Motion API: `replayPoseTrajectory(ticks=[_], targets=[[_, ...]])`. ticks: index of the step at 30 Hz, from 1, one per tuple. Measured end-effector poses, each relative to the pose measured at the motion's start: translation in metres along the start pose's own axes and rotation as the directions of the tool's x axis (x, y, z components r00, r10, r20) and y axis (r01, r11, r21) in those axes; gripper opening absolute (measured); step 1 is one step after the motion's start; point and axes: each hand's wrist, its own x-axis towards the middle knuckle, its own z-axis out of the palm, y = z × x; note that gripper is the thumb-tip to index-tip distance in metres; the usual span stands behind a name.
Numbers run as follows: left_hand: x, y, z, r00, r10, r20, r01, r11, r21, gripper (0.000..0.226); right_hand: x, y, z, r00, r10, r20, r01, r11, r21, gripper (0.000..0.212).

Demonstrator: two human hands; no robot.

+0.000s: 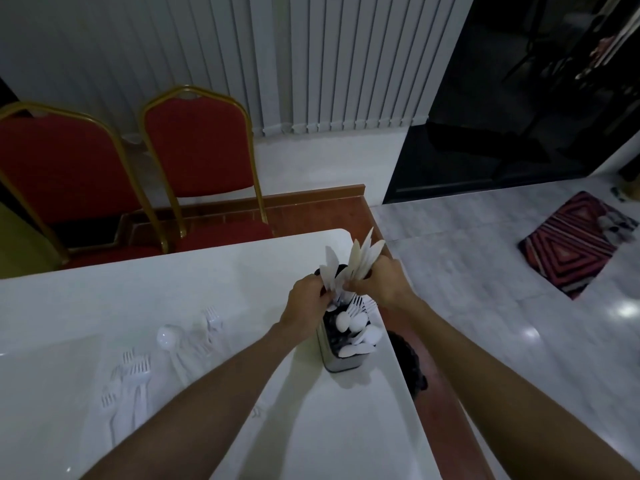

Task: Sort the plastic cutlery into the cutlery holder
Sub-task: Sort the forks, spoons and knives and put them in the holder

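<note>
A metal cutlery holder stands near the right edge of the white table. White spoons fill its near compartment and fork tips show in the middle one. Over the far compartment both hands meet. My right hand grips a bundle of white plastic knives, blades pointing up. My left hand pinches a few more knives beside them. Loose white forks and one spoon lie on the table to the left.
Two red chairs with gold frames stand behind the table. A dark round object sits just off the table's right edge. A striped rug lies on the tiled floor at the right.
</note>
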Motion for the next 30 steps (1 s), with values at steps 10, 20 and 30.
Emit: replayPoseTrajectory(ticks=[10,20,30], targets=[[-0.009,-0.011,-0.01,0.982,0.141,0.125,-0.131,0.987,-0.092,0.028,0.003,0.0,0.002,0.992,-0.008,0.123,0.021,0.994,-0.109,0.027],[-0.023,-0.028,-0.013,0.966,0.186,0.178,-0.174,0.981,-0.08,0.055,0.003,0.003,-0.001,0.992,0.007,0.124,0.002,0.997,-0.078,0.044],[-0.017,-0.024,-0.006,0.955,0.288,-0.064,-0.289,0.957,0.001,0.004,-0.005,0.001,-0.003,0.997,-0.013,0.079,0.018,0.998,-0.066,0.036]])
